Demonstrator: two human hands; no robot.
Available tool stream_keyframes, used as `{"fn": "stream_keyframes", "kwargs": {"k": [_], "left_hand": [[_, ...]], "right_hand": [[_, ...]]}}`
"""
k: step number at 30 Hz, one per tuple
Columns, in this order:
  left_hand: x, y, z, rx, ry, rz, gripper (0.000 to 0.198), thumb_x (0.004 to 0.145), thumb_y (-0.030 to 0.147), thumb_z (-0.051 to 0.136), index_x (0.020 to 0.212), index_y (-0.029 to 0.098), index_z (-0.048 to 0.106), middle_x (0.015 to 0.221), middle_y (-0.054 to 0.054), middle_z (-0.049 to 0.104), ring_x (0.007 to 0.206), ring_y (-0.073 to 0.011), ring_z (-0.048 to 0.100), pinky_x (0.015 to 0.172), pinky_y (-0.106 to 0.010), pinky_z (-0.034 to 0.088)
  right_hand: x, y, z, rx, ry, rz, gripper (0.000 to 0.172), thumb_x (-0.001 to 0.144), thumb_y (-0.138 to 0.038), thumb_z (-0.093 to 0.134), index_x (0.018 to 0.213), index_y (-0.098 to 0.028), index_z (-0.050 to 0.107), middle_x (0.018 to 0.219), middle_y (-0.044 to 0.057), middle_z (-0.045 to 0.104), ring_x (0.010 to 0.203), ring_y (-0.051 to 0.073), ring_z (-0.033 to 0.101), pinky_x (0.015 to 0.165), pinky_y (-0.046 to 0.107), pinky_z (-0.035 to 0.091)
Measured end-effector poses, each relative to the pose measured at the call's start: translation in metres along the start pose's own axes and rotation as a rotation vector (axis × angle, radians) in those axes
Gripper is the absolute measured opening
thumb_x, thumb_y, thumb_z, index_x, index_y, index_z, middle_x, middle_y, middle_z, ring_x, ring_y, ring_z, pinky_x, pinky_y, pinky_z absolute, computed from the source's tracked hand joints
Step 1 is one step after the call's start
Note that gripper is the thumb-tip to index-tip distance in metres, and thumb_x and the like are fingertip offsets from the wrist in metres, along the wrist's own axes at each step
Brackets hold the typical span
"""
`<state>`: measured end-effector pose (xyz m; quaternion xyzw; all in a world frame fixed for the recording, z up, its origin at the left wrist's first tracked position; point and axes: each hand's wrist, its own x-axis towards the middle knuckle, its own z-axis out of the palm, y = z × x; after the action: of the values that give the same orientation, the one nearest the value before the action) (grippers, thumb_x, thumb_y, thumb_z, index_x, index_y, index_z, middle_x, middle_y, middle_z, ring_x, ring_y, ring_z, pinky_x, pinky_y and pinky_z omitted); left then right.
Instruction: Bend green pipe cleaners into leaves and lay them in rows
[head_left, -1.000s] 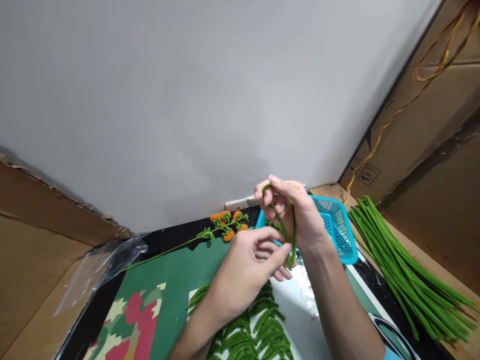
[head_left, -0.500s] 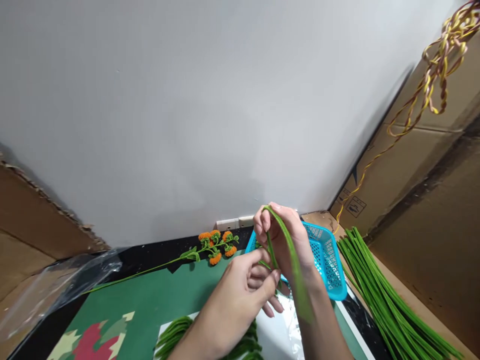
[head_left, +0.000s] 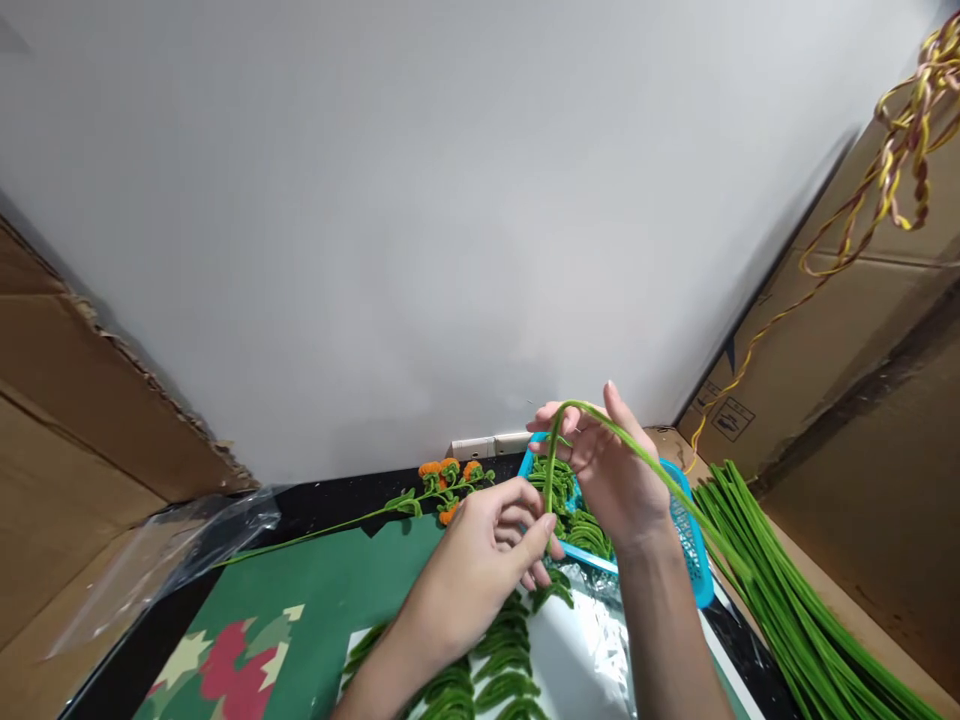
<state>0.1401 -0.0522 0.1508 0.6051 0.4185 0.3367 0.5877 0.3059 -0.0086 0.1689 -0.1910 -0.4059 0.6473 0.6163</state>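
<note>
My left hand (head_left: 476, 565) pinches one end of a green fuzzy pipe cleaner (head_left: 550, 470) between thumb and fingers. From there it rises, bends over in an arch and slants down to the right past my right wrist. Behind the arch, my right hand (head_left: 619, 485) is open, its thumb raised and fingers apart, with the pipe cleaner lying across it. Below my hands, several curved green pipe-cleaner pieces (head_left: 506, 655) lie in rows on a white sheet (head_left: 566, 670). My left forearm hides some of them.
A blue basket (head_left: 592, 557) behind my hands holds more curled green pieces. Long green pipe cleaners (head_left: 795, 600) lie bundled at right. An orange-flowered stem (head_left: 427, 490) rests at the back of the green mat (head_left: 337, 580). Cardboard walls (head_left: 82, 390) flank the table; twisted wire (head_left: 900, 150) hangs upper right.
My right hand has loosened from a curled grip on the bend, its thumb now lifted. The pipe cleaner's arch has widened to the right. The view has shifted, and more of the basket's contents show.
</note>
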Motion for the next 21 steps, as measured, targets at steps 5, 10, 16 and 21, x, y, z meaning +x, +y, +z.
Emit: {"fn": "stream_keyframes", "kwargs": {"k": [5,10,16,21], "left_hand": [[0.000,0.001,-0.012,0.062,0.070,0.038,0.028,0.093,0.042,0.072,0.090,0.017,0.060,0.080,-0.004,0.074,0.060,-0.0141,0.067,0.058,-0.025,0.054],[-0.002,-0.002,-0.019,0.086,0.074,0.055,0.028,0.097,0.044,0.066,0.091,0.017,0.060,0.083,-0.006,0.076,0.062,-0.0145,0.069,0.059,-0.025,0.053],[-0.003,-0.003,-0.016,0.028,0.030,0.012,0.033,0.100,0.050,0.061,0.094,0.018,0.055,0.094,-0.011,0.080,0.073,-0.0195,0.076,0.062,-0.027,0.054],[-0.004,-0.009,-0.010,-0.011,0.018,0.032,0.035,0.098,0.053,0.061,0.096,0.019,0.053,0.105,-0.011,0.077,0.082,-0.0207,0.077,0.063,-0.026,0.053]], "right_hand": [[-0.001,-0.002,-0.013,-0.092,-0.008,-0.053,0.026,0.094,-0.040,0.075,0.078,-0.020,0.080,0.102,0.006,0.079,0.099,0.020,0.071,0.089,0.032,0.059],[0.001,0.003,-0.020,-0.123,0.041,-0.060,0.026,0.091,-0.041,0.081,0.077,-0.020,0.079,0.103,0.008,0.081,0.095,0.020,0.073,0.086,0.030,0.059],[0.005,0.016,-0.025,-0.134,0.172,-0.120,0.026,0.083,-0.044,0.089,0.080,-0.020,0.081,0.090,0.006,0.079,0.081,0.018,0.071,0.081,0.029,0.058],[0.008,0.022,-0.018,-0.134,0.263,-0.178,0.033,0.074,-0.049,0.094,0.076,-0.019,0.080,0.080,0.004,0.075,0.075,0.016,0.068,0.074,0.029,0.057]]}}
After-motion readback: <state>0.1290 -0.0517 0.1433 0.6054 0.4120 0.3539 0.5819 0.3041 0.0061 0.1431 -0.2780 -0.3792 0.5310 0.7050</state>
